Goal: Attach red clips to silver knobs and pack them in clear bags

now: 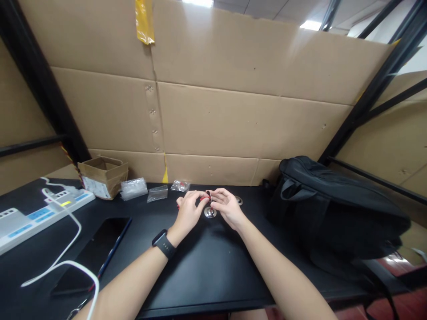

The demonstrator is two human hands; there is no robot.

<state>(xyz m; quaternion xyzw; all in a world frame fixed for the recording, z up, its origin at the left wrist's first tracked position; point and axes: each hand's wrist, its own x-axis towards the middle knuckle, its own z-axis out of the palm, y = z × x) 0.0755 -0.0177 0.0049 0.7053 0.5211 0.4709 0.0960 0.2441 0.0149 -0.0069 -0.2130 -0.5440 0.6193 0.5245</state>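
Being pinched between the thumb and fingertips of the left hand [189,209], a red cord [202,199] is held just above the black table [213,266], around the middle of its width. More red is seen at the far-left side of that hand. A thin dark piece [209,195] is seen edge-on between the two hands. The right hand [228,208] is brought close beside it, with fingers curved and thumb drawn toward them; whether anything is gripped there cannot be told.

Just below the fingertips a shiny metal disc [210,213] is seen, with a spot of red at its centre. A second disc [239,201] is partly hidden behind the right hand. A dark watch [163,244] is worn on the left wrist.

On the left, a phone [96,249] is laid near a white power strip [50,218], and a white cable [79,226] is looped across. Farther off, an open carton [115,182] and clear packets [133,190] are set out before a cardboard wall [216,124]. The right side is taken up by a black bag [333,213].
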